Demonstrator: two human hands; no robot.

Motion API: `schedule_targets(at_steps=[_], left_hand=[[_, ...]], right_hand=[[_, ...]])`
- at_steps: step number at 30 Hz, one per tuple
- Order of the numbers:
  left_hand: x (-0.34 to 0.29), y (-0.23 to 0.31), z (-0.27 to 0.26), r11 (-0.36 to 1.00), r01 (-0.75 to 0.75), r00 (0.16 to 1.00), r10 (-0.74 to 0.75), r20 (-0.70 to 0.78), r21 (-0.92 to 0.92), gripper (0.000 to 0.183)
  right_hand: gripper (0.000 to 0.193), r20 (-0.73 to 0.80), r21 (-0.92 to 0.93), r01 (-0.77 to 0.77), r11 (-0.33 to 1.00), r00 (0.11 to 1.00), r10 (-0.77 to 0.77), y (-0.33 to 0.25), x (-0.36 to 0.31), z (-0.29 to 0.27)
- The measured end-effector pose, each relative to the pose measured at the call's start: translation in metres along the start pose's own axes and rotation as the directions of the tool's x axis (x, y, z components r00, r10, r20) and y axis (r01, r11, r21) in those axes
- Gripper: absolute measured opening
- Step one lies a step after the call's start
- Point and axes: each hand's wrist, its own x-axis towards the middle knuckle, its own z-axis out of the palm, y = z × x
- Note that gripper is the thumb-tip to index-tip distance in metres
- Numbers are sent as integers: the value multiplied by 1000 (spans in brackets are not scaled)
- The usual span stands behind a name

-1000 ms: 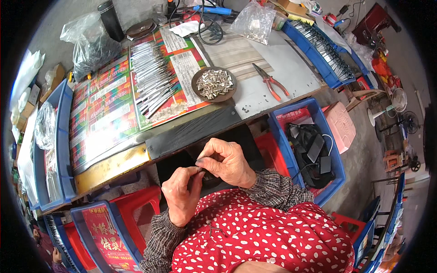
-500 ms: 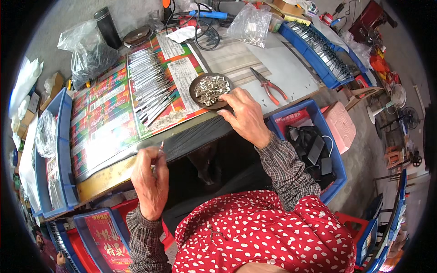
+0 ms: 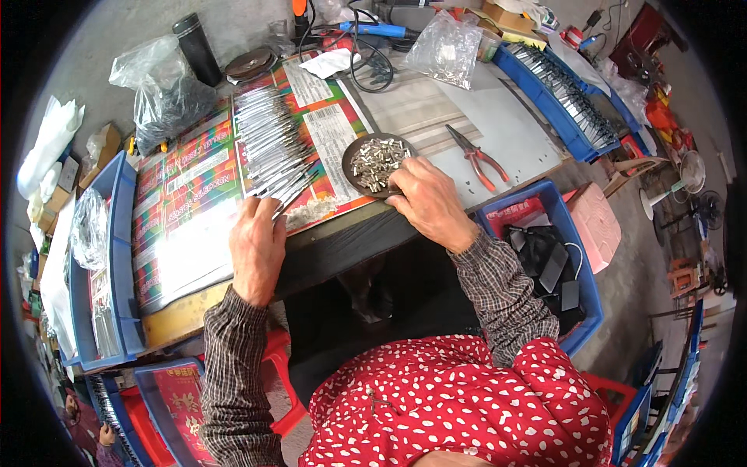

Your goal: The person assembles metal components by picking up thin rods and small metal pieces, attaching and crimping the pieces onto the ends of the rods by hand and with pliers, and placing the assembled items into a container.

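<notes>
My left hand (image 3: 259, 245) is at the near end of a pile of thin silvery metal rods (image 3: 268, 132). Its fingers are bent and pinched together; what they grip is hidden. A round dark dish (image 3: 348, 173) holds many small metal sleeves (image 3: 377, 163) right of the rods. At the dish's right rim, my right hand (image 3: 432, 201) has its thumb and fingers drawn together, and I cannot make out what is in them. Pliers with red handles (image 3: 482, 165) lie to the right of this hand, jaws slightly parted.
A blue bin (image 3: 128, 257) stands at the table's left end, another blue bin (image 3: 580, 140) with rods at the far right. Below the right edge sits a blue crate (image 3: 587, 288) with dark items. Clear bags (image 3: 443, 50), a black cylinder (image 3: 196, 48) and cables line the back.
My left hand has moved forward from the table's front edge to the rods' near ends. My right hand's thumb and fingers have closed together by the dish. The view has shifted slightly.
</notes>
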Motion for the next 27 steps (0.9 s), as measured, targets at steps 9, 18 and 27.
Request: schedule_targets(at_steps=[9, 18, 27], left_hand=[[9, -5, 14, 989, 53, 991, -70, 115, 140, 13], [10, -5, 13, 995, 22, 990, -35, 139, 94, 11], [-3, 20, -4, 993, -33, 999, 35, 15, -116, 13]], right_hand=[[21, -35, 108, 35, 994, 999, -31, 4, 3, 3], [18, -103, 269, 50, 962, 994, -23, -3, -5, -2], [14, -101, 587, -39, 809, 988, 120, -27, -32, -13]])
